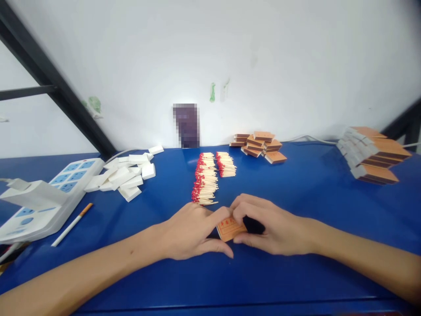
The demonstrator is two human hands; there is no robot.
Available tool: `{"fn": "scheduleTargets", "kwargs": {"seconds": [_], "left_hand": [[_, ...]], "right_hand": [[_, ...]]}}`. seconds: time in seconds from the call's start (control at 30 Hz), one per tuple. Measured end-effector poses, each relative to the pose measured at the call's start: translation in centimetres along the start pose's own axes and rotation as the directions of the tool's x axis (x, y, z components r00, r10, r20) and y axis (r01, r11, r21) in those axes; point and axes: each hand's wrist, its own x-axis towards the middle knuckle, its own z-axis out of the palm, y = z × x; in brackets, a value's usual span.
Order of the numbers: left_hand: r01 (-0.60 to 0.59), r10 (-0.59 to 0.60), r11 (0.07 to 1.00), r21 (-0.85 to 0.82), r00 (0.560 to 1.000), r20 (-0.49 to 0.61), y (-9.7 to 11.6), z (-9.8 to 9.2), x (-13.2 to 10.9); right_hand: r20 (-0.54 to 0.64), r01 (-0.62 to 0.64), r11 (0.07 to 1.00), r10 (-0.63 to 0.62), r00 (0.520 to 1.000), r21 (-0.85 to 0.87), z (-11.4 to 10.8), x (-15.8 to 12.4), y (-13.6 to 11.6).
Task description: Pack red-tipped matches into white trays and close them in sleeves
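An orange matchbox [230,229] with red lettering is between my two hands, low above the blue table [164,281]. My right hand [268,226] grips it, with the thumb at its near edge and curled fingers over its far side. My left hand [197,230] touches the box's left end with its forefinger, its thumb stretched out below and apart from the box. Just beyond my hands lie a long pile of red-tipped matches [206,180] and a smaller pile [225,165] to its right.
White matchbox trays [123,174] lie heaped at the left, near a power strip [70,184] and a cigarette [72,224]. Orange matchbox sleeves [258,145] are piled at the back. Stacked matchboxes [375,153] stand at the right. A blurred dark object [187,125] leans against the wall.
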Motion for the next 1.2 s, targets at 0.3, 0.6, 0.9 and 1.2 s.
{"fn": "scheduleTargets", "kwargs": {"seconds": [0.3, 0.6, 0.9, 1.2], "left_hand": [[-0.035, 0.033, 0.998, -0.045, 0.998, -0.045, -0.2, -0.2, -0.1], [-0.171, 0.281, 0.929, 0.328, 0.903, -0.326, -2.4, -0.4, -0.5], [0.619, -0.376, 0.560, 0.550, 0.782, -0.497, -10.7, -5.6, -3.2], [0.632, -0.473, 0.486, 0.604, 0.771, -0.426, -11.8, -4.5, -3.4]], "right_hand": [[-0.015, -0.075, 0.991, 0.077, 0.997, 0.113, 0.1, 0.2, 0.0], [-0.015, -0.083, 0.985, 0.086, 0.996, 0.154, -0.3, 0.5, -0.2], [-0.501, -0.235, 0.906, 0.030, 0.865, -0.352, -3.3, 0.4, 5.6], [-0.424, -0.259, 0.902, 0.096, 0.900, -0.345, -3.5, 0.4, 6.4]]}}
